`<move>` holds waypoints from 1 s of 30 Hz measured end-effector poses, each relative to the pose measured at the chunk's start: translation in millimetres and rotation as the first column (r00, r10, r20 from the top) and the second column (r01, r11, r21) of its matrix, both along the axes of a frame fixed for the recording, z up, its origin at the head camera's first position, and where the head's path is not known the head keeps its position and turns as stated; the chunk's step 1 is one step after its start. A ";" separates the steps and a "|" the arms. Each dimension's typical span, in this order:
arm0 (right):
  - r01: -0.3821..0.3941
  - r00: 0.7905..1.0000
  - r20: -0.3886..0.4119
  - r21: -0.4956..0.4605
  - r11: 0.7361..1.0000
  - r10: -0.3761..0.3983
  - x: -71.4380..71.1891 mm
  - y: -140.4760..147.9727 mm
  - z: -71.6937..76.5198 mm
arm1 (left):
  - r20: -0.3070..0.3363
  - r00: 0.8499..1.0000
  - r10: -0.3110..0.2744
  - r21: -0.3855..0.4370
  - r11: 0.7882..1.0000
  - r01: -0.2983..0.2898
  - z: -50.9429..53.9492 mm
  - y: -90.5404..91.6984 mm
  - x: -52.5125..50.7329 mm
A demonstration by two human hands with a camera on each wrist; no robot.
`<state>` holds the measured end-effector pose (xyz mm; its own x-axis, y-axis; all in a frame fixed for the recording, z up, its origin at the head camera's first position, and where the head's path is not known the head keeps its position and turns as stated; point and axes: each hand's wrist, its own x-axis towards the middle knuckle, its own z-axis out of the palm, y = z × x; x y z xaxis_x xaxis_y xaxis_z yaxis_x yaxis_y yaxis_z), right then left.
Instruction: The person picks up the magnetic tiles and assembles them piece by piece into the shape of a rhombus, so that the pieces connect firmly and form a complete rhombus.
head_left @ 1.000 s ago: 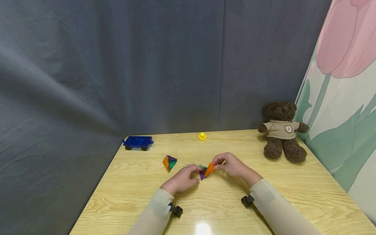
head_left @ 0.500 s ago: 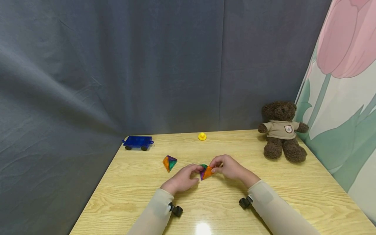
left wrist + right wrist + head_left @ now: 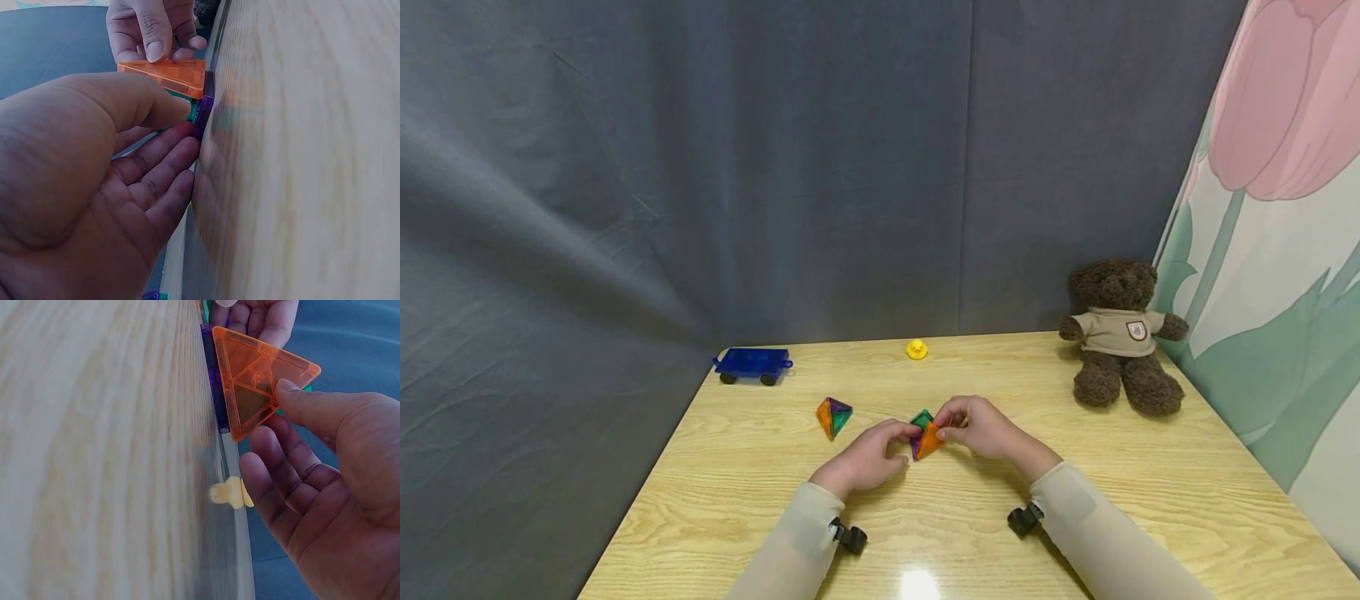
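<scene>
In the head view my left hand (image 3: 867, 455) steadies a purple triangular magnetic tile (image 3: 915, 450), fingertips and thumb at its edge. The left wrist view shows that purple tile (image 3: 204, 103) low against the table; a green tile (image 3: 187, 107) stands joined beside it, partly hidden by the thumb. My right hand (image 3: 985, 427) pinches a translucent orange triangular tile (image 3: 929, 440), tilted against the other two. Seen from the right wrist, the orange tile (image 3: 262, 378) has its lower edge along the purple tile (image 3: 217, 381), with my thumb on one side.
A small pyramid of orange, purple and green tiles (image 3: 833, 417) stands left of the hands. Further back are a blue wheeled cart (image 3: 752, 363) and a yellow rubber duck (image 3: 917, 349). A brown teddy bear (image 3: 1122, 337) sits at the right rear of the wooden table (image 3: 970, 533).
My right hand has moved slightly left and nearer, bringing the orange tile up to the purple and green ones. More of the green tile shows now. The left hand has stayed put.
</scene>
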<state>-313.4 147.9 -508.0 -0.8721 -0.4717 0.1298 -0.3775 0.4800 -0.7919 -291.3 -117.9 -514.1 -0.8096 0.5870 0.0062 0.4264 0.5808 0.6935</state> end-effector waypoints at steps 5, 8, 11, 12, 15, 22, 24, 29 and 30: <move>-0.004 1.000 -0.024 -0.005 1.000 0.003 1.3 -0.6 1.1 | -0.001 1.000 0.005 -0.011 1.000 -0.005 0.8 0.0 0.9; -0.004 0.999 -0.038 -0.005 1.000 0.004 1.4 -0.3 0.9 | 0.000 1.000 0.010 -0.017 1.000 -0.010 0.9 0.1 1.4; 0.000 0.999 -0.039 -0.007 1.000 0.000 1.1 0.1 0.4 | -0.002 1.000 0.012 -0.023 1.000 -0.012 0.2 0.3 1.1; -0.001 0.999 -0.038 -0.007 1.000 0.001 0.9 0.1 0.2 | -0.005 1.000 0.012 -0.024 1.000 -0.012 0.0 0.3 1.0; -0.002 0.999 -0.033 -0.008 1.000 0.001 0.5 -0.1 0.6 | -0.013 1.000 0.007 -0.029 1.000 -0.007 -0.6 0.5 0.4; 0.003 1.000 -0.017 -0.002 1.000 -0.003 0.8 -0.1 1.1 | -0.020 1.000 0.000 -0.034 0.999 -0.001 0.0 0.5 1.1; 0.010 1.000 -0.015 0.005 1.000 -0.010 0.8 -0.2 1.0 | -0.023 1.000 0.002 -0.036 0.999 -0.003 -0.1 0.9 1.2; 0.035 0.999 -0.002 0.007 0.999 -0.035 0.7 -1.1 0.7 | -0.026 1.000 0.011 -0.037 0.999 -0.012 0.6 2.0 1.9; 0.037 0.999 -0.001 0.003 0.999 -0.037 0.8 -1.2 0.7 | -0.024 1.000 0.010 -0.036 0.999 -0.011 0.7 2.3 2.1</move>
<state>-312.6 146.7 -507.4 -0.8888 -0.4397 0.1292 -0.3602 0.4957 -0.7903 -289.2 -115.6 -513.4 -0.8158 0.5783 0.0048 0.4362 0.6100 0.6615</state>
